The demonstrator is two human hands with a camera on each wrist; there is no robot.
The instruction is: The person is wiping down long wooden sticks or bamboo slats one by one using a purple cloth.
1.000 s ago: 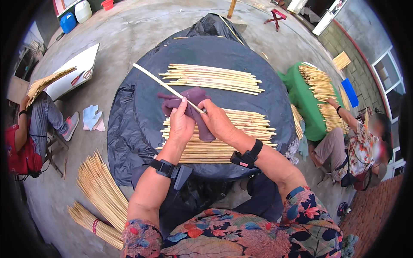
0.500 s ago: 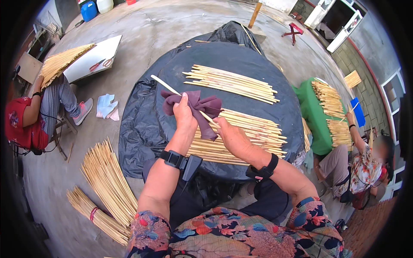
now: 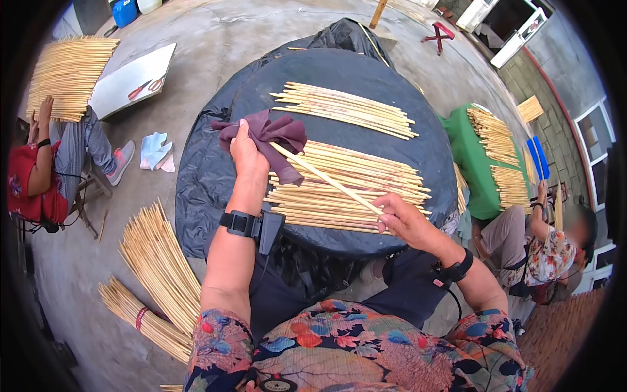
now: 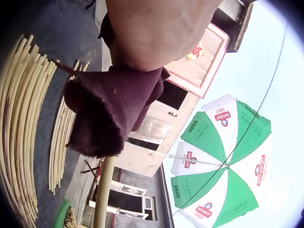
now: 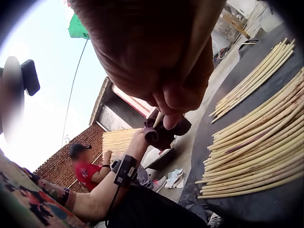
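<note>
In the head view my left hand (image 3: 249, 153) grips a dark purple cloth (image 3: 277, 134) bunched round one end of a pale stick (image 3: 330, 181). My right hand (image 3: 411, 223) pinches the stick's other end, lower and to the right. The stick slants above a wide row of similar sticks (image 3: 313, 212) on the dark-covered round table (image 3: 261, 85). A smaller row (image 3: 346, 111) lies farther back. The left wrist view shows the cloth (image 4: 111, 104) wrapped about the stick (image 4: 103, 194), below the left hand (image 4: 159, 31). Cloth hides the stick's far end.
Stick bundles (image 3: 160, 261) lie on the floor at left. A seated person (image 3: 39, 170) holds a sheet of sticks (image 3: 72, 75) beside a white board (image 3: 134, 81). At right, another person (image 3: 548, 255) sits by a green-covered table (image 3: 464, 150) bearing sticks.
The right hand has moved right and down, away from the left hand, with more stick showing between them. The cloth and left hand have shifted left. The person at left has raised the stick sheet.
</note>
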